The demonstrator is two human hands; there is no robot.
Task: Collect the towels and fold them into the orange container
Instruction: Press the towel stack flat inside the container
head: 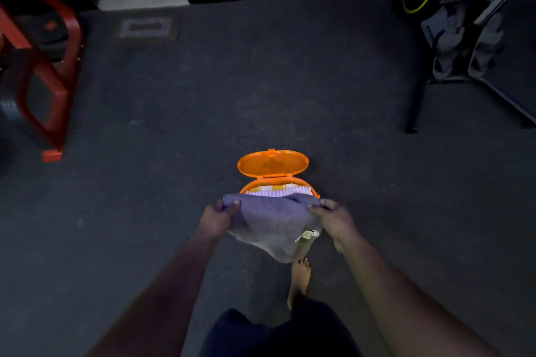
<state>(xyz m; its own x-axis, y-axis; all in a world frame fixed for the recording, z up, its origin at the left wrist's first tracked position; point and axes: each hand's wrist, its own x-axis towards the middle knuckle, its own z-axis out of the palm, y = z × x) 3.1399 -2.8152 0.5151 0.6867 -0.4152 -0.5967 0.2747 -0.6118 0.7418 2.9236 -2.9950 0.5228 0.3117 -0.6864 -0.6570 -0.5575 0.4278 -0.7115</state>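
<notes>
The left hand (pixel 218 219) and the right hand (pixel 333 219) are each pinching a top corner of a gray towel (pixel 274 226) with curled fingers. It is hanging just at 6 o'clock of the open orange container (pixel 308 185), where a striped towel (pixel 278 191) is lying inside, on the dark floor (pixel 174 124)

Grey-lilac towel (pixel 272 226), plain, small white tag at one edge. Orange container (pixel 304 184), orange lid (pixel 272 163) with a darker blotch at centre. Inside: white-and-lilac striped cloth (pixel 275 191) with yellow patches. Floor (pixel 232 90) dark speckled grey. Red metal frame (pixel 55 90) at floor's left edge.
</notes>
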